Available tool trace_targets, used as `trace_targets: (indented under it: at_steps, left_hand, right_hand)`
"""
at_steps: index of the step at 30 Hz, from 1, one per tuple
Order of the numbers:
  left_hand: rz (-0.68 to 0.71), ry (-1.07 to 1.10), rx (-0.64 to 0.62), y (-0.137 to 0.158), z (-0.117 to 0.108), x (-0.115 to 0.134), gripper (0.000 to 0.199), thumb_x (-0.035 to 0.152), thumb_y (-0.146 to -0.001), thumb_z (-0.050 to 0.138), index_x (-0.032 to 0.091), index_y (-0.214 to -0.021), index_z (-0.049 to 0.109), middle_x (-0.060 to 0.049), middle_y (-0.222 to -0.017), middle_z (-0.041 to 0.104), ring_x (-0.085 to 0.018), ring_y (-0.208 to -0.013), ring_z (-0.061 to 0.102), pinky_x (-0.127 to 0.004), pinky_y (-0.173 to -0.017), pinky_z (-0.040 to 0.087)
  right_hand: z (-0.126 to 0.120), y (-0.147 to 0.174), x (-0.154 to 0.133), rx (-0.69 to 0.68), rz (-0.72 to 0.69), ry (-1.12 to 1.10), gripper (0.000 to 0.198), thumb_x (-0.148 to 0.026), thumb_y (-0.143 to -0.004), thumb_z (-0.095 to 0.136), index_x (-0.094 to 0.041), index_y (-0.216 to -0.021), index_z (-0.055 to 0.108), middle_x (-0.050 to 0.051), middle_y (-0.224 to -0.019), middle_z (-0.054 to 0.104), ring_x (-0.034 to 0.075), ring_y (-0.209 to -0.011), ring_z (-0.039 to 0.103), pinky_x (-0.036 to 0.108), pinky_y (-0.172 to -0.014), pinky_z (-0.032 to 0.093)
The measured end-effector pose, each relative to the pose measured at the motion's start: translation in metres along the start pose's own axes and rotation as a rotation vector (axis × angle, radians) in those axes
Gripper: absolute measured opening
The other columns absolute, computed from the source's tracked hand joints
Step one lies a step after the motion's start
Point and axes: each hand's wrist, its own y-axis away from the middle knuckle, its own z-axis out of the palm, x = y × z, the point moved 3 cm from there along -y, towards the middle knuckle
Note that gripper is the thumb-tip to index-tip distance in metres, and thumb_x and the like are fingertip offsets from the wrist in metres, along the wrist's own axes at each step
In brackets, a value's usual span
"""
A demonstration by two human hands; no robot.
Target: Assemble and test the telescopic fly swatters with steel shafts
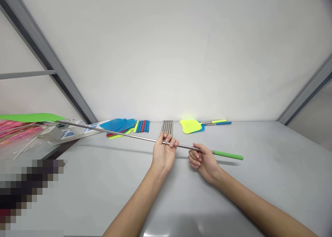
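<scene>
An extended telescopic fly swatter (140, 137) stretches across the view, its thin metal rod sloping down to the right. Its green handle (228, 155) sticks out past my right hand, and its green head (31, 117) reaches the left edge. My left hand (165, 154) is closed on the middle of the rod, palm up. Nearer the handle, my right hand (203, 161) pinches the rod between thumb and curled fingers. Just behind my left hand lie several metal rods (167, 126) side by side, their near ends partly hidden by my fingers.
At the back left, blue swatter heads (118, 125) overlap red and yellow ones beside a row of coloured handles (142, 126). A yellow swatter (190, 126) lies over a blue one (220, 123) at back right. Power strips (70, 135) and pink items in plastic (19, 131) are left.
</scene>
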Motion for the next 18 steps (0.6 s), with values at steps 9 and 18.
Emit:
trace_targets:
  at_steps: [9, 18]
  left_hand:
    - [-0.026, -0.001, -0.009, 0.0004, 0.0014, 0.0029, 0.03, 0.024, -0.081, 0.035, 0.016, -0.053, 0.033, 0.005, -0.045, 0.026, -0.007, -0.038, 0.029, -0.022, -0.045, 0.028]
    - [-0.004, -0.031, -0.015, -0.0007, 0.0019, 0.0076, 0.033, 0.025, -0.081, 0.034, 0.016, -0.05, 0.031, 0.005, -0.042, 0.024, -0.007, -0.036, 0.027, -0.022, -0.041, 0.026]
  right_hand:
    - [0.0005, 0.0001, -0.0002, -0.018, 0.007, 0.011, 0.038, -0.03, -0.073, 0.044, -0.017, -0.039, 0.034, -0.007, -0.038, 0.022, 0.006, -0.033, 0.022, 0.023, -0.038, 0.017]
    - [0.0025, 0.0024, -0.0021, -0.033, -0.014, 0.073, 0.036, -0.029, -0.073, 0.042, -0.017, -0.04, 0.034, -0.007, -0.039, 0.021, 0.006, -0.034, 0.022, 0.023, -0.039, 0.018]
